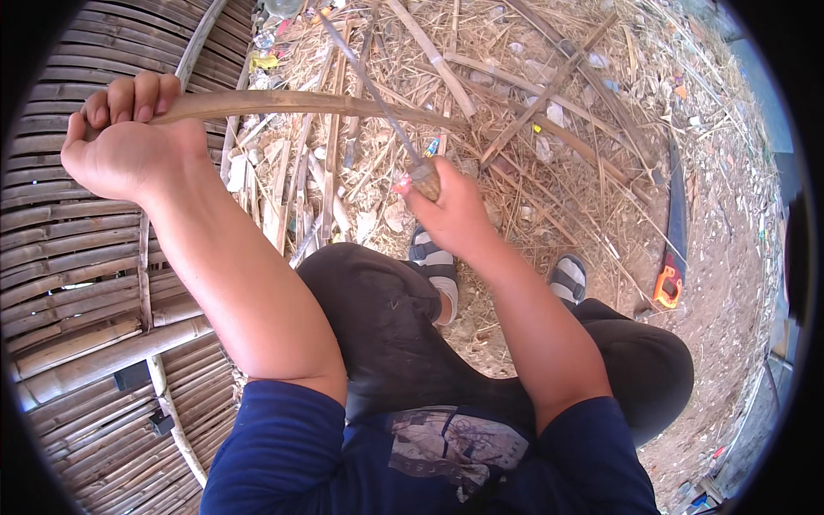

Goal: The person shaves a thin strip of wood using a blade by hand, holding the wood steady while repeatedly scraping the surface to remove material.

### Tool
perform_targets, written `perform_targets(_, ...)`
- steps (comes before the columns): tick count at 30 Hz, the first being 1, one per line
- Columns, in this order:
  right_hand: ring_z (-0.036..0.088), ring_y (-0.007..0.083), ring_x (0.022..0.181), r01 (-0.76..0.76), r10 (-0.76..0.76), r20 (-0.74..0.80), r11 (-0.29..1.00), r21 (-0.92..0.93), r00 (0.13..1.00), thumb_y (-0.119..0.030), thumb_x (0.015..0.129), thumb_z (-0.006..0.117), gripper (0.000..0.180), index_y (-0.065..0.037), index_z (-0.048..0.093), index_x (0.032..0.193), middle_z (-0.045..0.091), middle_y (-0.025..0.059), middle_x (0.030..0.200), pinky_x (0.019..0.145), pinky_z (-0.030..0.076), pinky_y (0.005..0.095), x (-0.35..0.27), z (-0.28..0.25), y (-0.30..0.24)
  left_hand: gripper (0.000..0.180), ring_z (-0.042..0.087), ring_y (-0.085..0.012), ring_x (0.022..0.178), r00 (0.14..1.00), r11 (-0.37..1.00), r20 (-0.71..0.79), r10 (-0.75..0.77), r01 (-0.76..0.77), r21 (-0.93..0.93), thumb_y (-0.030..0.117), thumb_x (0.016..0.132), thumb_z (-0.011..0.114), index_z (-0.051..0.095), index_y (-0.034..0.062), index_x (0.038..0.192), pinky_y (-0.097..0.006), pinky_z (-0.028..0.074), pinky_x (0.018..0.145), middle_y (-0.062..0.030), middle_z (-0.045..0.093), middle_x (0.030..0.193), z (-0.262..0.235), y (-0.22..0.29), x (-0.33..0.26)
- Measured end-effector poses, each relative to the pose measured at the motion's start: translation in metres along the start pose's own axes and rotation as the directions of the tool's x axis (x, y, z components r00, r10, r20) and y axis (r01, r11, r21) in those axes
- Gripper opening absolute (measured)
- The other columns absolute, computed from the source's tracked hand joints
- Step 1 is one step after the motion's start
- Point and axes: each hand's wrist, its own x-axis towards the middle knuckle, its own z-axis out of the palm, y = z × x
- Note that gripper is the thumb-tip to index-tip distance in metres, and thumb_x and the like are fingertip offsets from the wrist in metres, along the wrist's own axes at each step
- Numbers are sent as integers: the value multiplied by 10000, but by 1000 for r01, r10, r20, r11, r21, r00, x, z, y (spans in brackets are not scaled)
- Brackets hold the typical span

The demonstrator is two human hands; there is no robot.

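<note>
My left hand is raised at the upper left, its fingers wrapped round one end of a long bamboo strip. From there the strip runs rightward across the view, its far end over the littered ground. In front of my knees, my right hand grips the wooden handle of a knife. The long narrow blade points up and to the left and crosses over the strip. Whether the blade touches the strip, I cannot tell.
A slatted bamboo platform fills the left side. Cut bamboo pieces, straw and bits of rubbish cover the ground ahead. To the right lies a handsaw with an orange handle. My sandalled feet are below my hands.
</note>
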Motion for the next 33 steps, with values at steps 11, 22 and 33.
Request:
perform_targets(11, 687, 426, 796, -185, 148, -155, 948, -260, 977, -181, 862, 670, 329, -13, 576, 1128, 695, 245, 869, 712, 537, 499, 1, 13, 89, 239, 245, -143, 508, 998, 999, 61, 1, 2, -45, 236, 906, 315, 330, 144, 687, -305, 241, 500, -3, 282, 581, 4, 2, -3)
perform_targets(22, 678, 447, 848, -181, 153, -144, 961, -208, 978, -188, 856, 672, 369, 11, 524, 1130, 678, 278, 916, 752, 531, 510, 11, 45, 78, 244, 228, -141, 498, 987, 994, -137, 79, -68, 81, 219, 909, 314, 326, 148, 675, -301, 220, 494, 10, 270, 585, 14, -1, -11)
perform_targets(33, 677, 443, 828, -147, 145, -150, 989, -1, 978, -221, 856, 668, 341, 20, 574, 1078, 676, 264, 843, 750, 526, 500, 12, 41, 89, 187, 255, -135, 497, 949, 987, 308, -68, 109, -118, 210, 841, 383, 349, 158, 664, -312, 247, 514, 9, 302, 576, -24, 18, 13)
